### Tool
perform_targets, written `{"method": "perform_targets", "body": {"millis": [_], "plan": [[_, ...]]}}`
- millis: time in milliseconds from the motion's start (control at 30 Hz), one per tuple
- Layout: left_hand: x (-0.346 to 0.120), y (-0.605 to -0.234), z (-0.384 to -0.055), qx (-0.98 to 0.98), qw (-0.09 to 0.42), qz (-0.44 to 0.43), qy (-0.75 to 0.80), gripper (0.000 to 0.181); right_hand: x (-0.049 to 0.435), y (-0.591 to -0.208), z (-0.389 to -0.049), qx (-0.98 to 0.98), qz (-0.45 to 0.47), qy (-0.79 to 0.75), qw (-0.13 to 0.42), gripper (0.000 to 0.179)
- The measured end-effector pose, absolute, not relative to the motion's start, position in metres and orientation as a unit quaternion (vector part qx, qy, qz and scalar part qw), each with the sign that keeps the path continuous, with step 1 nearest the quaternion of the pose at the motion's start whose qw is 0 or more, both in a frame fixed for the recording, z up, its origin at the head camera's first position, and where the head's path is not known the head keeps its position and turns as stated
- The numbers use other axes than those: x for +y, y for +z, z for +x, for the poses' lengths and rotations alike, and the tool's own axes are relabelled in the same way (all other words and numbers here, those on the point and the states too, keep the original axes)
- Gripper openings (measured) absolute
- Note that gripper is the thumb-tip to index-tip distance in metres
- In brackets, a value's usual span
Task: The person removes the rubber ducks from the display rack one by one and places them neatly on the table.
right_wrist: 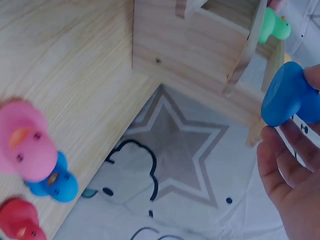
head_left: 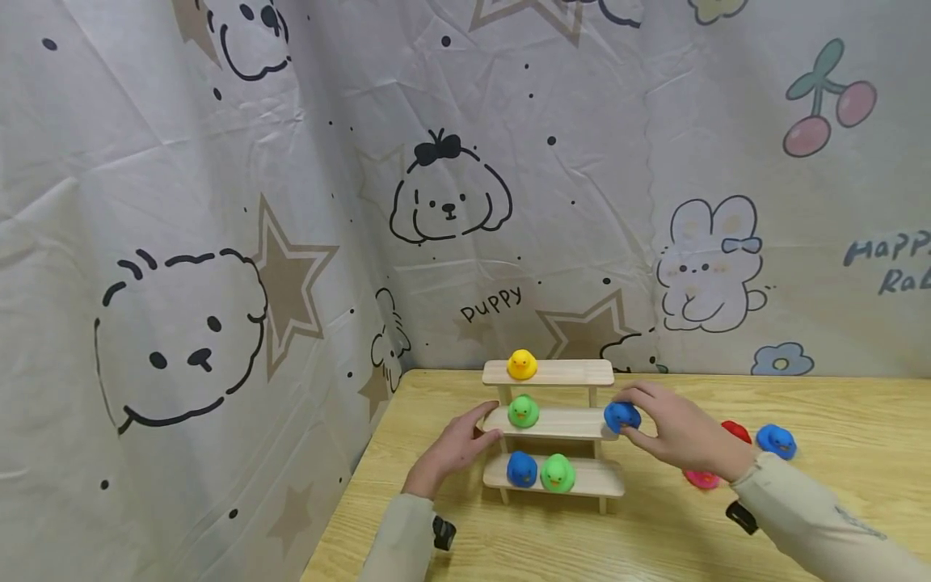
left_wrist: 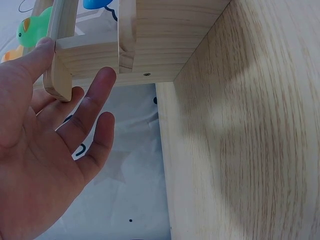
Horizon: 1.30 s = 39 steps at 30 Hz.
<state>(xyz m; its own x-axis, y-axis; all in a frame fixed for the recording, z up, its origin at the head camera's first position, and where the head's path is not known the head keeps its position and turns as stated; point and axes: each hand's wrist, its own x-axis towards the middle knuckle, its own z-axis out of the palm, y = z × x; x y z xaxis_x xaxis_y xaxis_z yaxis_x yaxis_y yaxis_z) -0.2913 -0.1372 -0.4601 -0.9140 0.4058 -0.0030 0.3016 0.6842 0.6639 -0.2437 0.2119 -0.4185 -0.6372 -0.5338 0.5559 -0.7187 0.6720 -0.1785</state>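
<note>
A small three-tier wooden shelf [head_left: 567, 423] stands on the table with rubber ducks on it. My right hand [head_left: 676, 428] pinches a blue duck [right_wrist: 285, 97] at the right end of the middle tier; in the right wrist view the duck's flat underside shows. At the left end of that tier, my left hand [head_left: 457, 444] grips the board's end [left_wrist: 60, 82] between thumb and finger, its other fingers spread loosely. A green duck [head_left: 523, 411] sits on the middle tier near its left end. A yellow duck [head_left: 521, 364] is on the top tier. The bottom tier bears a blue duck [head_left: 521, 469] and a green duck [head_left: 558, 474].
On the table right of the shelf are another blue duck [head_left: 777, 441], a red duck [head_left: 736, 432] and a pink duck [right_wrist: 27, 140], partly behind my right arm in the head view. A patterned curtain [head_left: 582, 178] hangs behind the table [head_left: 655, 533] and along its left side.
</note>
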Motion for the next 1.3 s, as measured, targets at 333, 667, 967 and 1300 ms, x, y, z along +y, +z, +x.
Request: {"method": "perform_targets", "body": {"millis": [333, 667, 967, 1300], "plan": [[-0.137, -0.459, -0.290, 0.915, 0.075, 0.192, 0.347, 0.056, 0.244, -0.420, -0.237, -0.895, 0.317, 0.196, 0.246, 0.035], [-0.137, -0.461, -0.291, 0.914, 0.073, 0.199, 0.345, 0.055, 0.268, -0.435, -0.231, -0.911, 0.284, 0.198, 0.224, 0.032], [-0.137, -0.460, -0.290, 0.913, 0.071, 0.204, 0.346, 0.055, 0.288, -0.446, -0.225, -0.915, 0.280, 0.188, 0.220, 0.033], [-0.137, -0.460, -0.291, 0.914, 0.071, 0.200, 0.345, 0.056, 0.303, -0.456, -0.222, -0.932, 0.253, 0.171, 0.196, 0.034]]}}
